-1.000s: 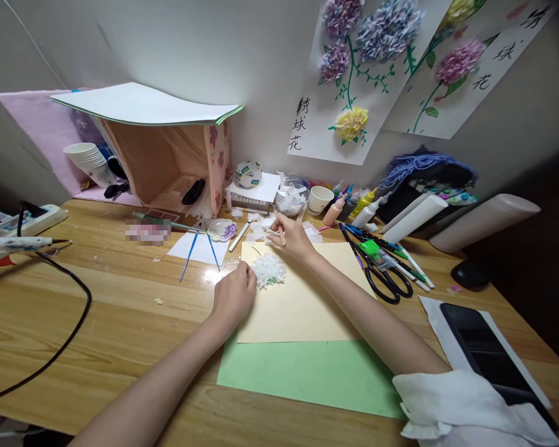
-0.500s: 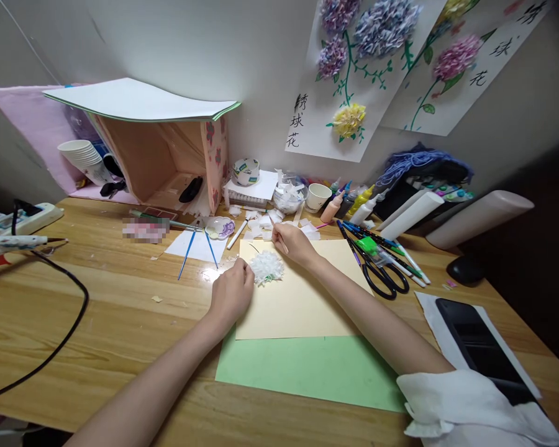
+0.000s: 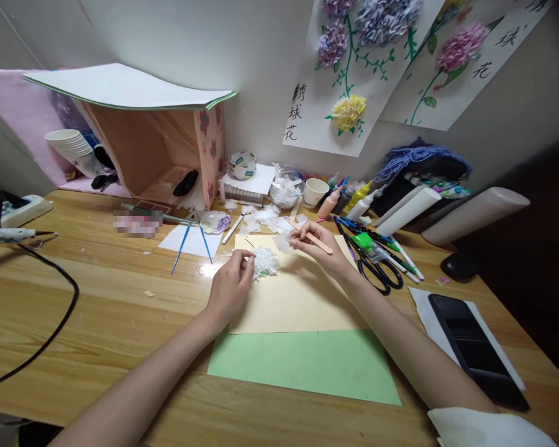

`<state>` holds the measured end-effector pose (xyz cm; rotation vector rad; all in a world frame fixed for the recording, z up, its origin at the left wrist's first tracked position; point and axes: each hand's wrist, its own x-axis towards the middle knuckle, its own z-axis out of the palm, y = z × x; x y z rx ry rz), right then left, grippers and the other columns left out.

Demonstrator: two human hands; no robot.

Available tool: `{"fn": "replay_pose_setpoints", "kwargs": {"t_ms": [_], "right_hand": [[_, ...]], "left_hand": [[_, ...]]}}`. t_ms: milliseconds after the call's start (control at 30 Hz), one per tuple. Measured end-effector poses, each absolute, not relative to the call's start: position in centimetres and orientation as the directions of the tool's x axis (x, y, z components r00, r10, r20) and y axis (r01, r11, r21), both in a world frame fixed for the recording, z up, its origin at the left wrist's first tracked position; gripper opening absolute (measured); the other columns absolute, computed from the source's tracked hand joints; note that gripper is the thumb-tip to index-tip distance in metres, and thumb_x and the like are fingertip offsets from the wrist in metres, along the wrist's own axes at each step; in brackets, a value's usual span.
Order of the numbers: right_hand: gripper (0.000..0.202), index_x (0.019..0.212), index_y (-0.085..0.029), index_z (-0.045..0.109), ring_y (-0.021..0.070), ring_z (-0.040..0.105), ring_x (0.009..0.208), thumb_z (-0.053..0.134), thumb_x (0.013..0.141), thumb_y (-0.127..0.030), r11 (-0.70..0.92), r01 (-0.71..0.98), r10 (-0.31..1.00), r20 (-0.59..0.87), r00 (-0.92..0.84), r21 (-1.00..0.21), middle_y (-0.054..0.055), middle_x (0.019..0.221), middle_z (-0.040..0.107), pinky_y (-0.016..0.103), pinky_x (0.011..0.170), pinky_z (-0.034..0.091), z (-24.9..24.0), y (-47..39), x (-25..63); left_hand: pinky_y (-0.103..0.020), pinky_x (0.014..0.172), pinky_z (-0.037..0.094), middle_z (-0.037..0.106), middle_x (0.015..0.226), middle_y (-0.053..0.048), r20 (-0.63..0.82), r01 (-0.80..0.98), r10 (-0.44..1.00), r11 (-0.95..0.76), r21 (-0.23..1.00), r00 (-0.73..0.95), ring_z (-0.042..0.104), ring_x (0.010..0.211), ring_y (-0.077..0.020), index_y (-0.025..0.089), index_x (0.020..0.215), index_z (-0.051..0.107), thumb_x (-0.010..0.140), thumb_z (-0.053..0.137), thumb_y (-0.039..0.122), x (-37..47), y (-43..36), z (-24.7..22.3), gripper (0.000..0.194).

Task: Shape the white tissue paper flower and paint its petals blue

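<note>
The right hand [image 3: 320, 249] holds a flat wooden stick [image 3: 325, 247] and a thin white scrap [image 3: 283, 242] above a cream sheet [image 3: 298, 307] on the tabletop [image 3: 116, 323], while the left hand [image 3: 230, 282] is at the left side of a ruffled white flower [image 3: 267, 259].

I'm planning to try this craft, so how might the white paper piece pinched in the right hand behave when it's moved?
The white paper piece looks thin and slightly see-through, so it's probably very light and may crease easily. Most of it juts unsupported beyond the fingertips of the right hand, so it could flutter or bend if moved quickly.
</note>
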<state>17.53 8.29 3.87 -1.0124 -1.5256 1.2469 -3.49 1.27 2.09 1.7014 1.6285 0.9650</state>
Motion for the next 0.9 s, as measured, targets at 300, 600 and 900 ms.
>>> {"fn": "replay_pose_setpoints", "kwargs": {"t_ms": [300, 600, 900], "right_hand": [[0.022, 0.078, -0.020, 0.051, 0.0180, 0.064, 0.089, 0.069, 0.077, -0.032, 0.180, 0.116, 0.859, 0.098, -0.502, -0.977, 0.007, 0.093, 0.066, 0.033, 0.078, 0.050, 3.6, 4.9, 17.3], [0.017, 0.075, -0.020, 0.052, 0.0223, 0.065, 0.081, 0.065, 0.078, -0.031, 0.287, 0.518, 0.958, 0.253, -0.138, -0.806, 0.006, 0.083, 0.068, 0.035, 0.074, 0.047, 3.5, 6.7, 19.9], [0.046, 0.079, -0.021, 0.061, 0.0143, 0.052, 0.056, 0.029, 0.095, -0.050, 0.436, 0.196, 0.883, 0.376, -0.279, -0.878, 0.001, 0.060, 0.055, 0.029, 0.059, 0.043, 2.4, 3.9, 17.5]], "left_hand": [[-0.022, 0.056, 0.031, 0.049, 0.063, 0.004, 0.028, 0.361, 0.986, -0.086, 0.929, 0.162, 0.043, 0.058, -0.0104, 0.018, 0.084, 0.057, 0.090, 0.048, 0.040, -2.2, 0.5, 2.2, 0.024], [-0.023, 0.054, 0.030, 0.056, 0.059, 0.003, -0.078, 0.533, 0.941, -0.118, 0.838, 0.331, 0.047, 0.057, -0.0109, 0.019, 0.077, 0.068, 0.085, 0.055, 0.038, -1.8, -0.7, 2.2, 0.025], [-0.024, 0.059, 0.033, 0.066, 0.069, 0.000, 0.066, 0.735, 0.991, -0.128, 0.665, 0.114, 0.054, 0.064, -0.0129, 0.022, 0.077, 0.072, 0.081, 0.062, 0.035, -2.1, 0.0, 1.1, 0.017]]}}
